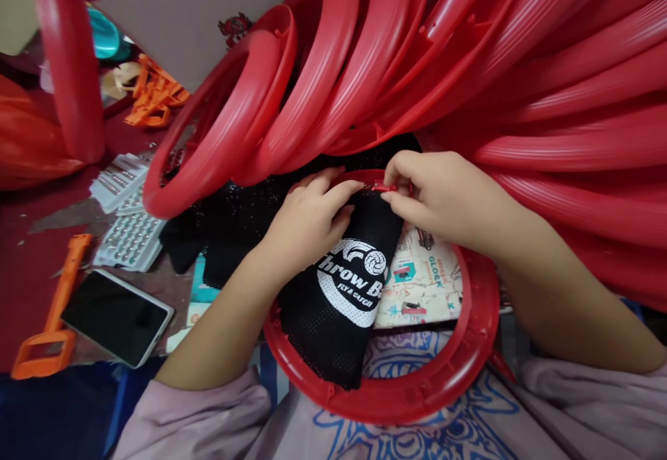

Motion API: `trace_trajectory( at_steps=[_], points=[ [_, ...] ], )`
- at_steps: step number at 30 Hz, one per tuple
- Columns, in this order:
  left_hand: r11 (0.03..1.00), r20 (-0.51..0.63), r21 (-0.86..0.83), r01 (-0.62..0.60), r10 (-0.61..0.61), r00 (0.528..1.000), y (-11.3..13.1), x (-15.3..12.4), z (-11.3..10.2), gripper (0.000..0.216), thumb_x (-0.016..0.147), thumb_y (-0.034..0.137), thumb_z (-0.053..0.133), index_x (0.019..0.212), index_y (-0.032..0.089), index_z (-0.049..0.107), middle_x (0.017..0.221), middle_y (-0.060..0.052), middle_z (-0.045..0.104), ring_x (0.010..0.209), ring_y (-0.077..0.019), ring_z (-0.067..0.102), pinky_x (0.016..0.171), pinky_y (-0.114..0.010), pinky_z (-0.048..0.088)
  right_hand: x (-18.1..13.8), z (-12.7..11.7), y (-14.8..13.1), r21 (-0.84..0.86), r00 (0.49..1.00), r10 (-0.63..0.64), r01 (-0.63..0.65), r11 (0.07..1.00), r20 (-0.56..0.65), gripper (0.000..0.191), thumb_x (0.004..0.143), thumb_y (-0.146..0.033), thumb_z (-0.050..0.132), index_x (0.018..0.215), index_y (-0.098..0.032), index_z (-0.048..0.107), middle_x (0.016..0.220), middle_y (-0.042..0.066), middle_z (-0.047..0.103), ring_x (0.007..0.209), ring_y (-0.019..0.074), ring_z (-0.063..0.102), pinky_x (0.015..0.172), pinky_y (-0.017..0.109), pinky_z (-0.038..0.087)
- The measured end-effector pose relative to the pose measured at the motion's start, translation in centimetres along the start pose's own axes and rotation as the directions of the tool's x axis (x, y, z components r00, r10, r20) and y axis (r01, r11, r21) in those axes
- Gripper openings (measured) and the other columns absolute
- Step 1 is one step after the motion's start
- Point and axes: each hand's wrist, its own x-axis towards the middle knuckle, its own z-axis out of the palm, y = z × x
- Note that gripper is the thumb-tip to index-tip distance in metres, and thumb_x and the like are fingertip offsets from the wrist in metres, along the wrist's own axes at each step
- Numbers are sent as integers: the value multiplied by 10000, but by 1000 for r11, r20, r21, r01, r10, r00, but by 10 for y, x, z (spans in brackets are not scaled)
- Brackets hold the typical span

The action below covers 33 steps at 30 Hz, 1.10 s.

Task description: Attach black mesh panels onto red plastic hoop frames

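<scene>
A red ring [396,403] lies before the person, black mesh cloth [338,340] across its left side, the right uncovered; the work looks partway done, the near edge's fastening unclear; at the far rim, the left hand [310,218] rests bent-fingered on the cloth, its grip impossible to tell; the right hand [440,185] pinches a small red piece [384,187]; stacked rings [323,95] stand beyond.

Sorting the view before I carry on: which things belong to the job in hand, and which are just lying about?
Likely the job:
red ring, right hand at its far rim
black printed mesh, under the left hand
piled red rings, similar

Likely just lying about:
phone
long orange piece
trays
small orange parts
</scene>
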Motion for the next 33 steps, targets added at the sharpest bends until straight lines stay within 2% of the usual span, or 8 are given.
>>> trace_trajectory(
  at_steps=[6, 8, 12, 16, 20, 23, 27, 33],
  points=[
    [965, 21, 226, 129, -138, 990, 13, -2, -2, 383, 921, 141, 446, 1279, 155, 581, 1310, -166, 580, 1091, -313, 619, 924, -453, 519, -23, 0, -6, -217, 930, -126, 209, 953, 346, 215, 897, -193, 527, 762, -180, 694, 695, 51, 687, 573, 161, 570, 566, 293, 362],
    [935, 11, 315, 162, -175, 985, 16, -9, -6, 380, 919, 145, 431, 1273, 151, 568, 1262, -166, 600, 1022, -310, 639, 844, -427, 538, -28, 9, -11, -302, 928, -120, 234, 924, 352, 228, 922, -192, 507, 832, -149, 712, 719, 101, 698, 597, 190, 607, 575, 309, 391],
    [845, -49, 484, 229, -235, 971, 20, -26, -12, 339, 910, 187, 440, 1223, 172, 570, 1076, -145, 649, 856, -286, 659, 676, -364, 515, -28, 22, -29, -280, 912, 39, 85, 956, 407, 288, 911, -329, 585, 992, -83, 710, 861, 189, 712, 754, 275, 689, 613, 332, 480],
    [778, -44, 571, 263, -290, 956, 24, -38, -20, 258, 930, 286, 434, 1098, 187, 603, 894, -108, 640, 687, -248, 639, 539, -310, 420, -20, 28, -36, -254, 928, 45, 54, 966, 370, 242, 900, -178, 544, 1071, -71, 678, 1049, 220, 668, 899, 325, 694, 661, 367, 523],
    [807, 7, 504, 307, -360, 933, 26, -37, -30, 312, 953, 394, 397, 960, 178, 622, 863, -106, 635, 648, -267, 621, 503, -328, 395, -13, 31, -31, -198, 943, -28, 98, 975, 332, 234, 865, -87, 482, 976, -115, 685, 1015, 177, 674, 883, 278, 696, 656, 327, 511],
    [896, 28, 363, 255, -284, 958, 21, -28, -33, 286, 944, 362, 434, 973, 152, 625, 949, -133, 646, 839, -312, 642, 695, -409, 509, -11, 33, -26, -171, 957, -59, 111, 979, 284, 233, 865, -105, 466, 1003, -124, 653, 976, 155, 689, 897, 262, 688, 665, 317, 497],
    [973, 38, 168, 155, -164, 986, 11, -11, -31, 296, 916, 251, 478, 1147, 97, 581, 1115, -156, 638, 1050, -303, 614, 943, -442, 496, -9, 38, -24, -183, 973, -17, 61, 981, 232, 302, 859, -86, 440, 1125, -104, 582, 1008, 167, 689, 867, 268, 688, 633, 332, 480],
    [987, 61, -63, 145, -141, 988, 4, 1, -23, 277, 891, 292, 530, 1104, 122, 578, 1052, -119, 652, 976, -267, 627, 867, -417, 516, -6, 42, -21, -152, 968, -28, 68, 986, 251, 296, 849, -76, 446, 1089, -141, 605, 1003, 117, 704, 884, 249, 688, 638, 319, 481]
  ],
)
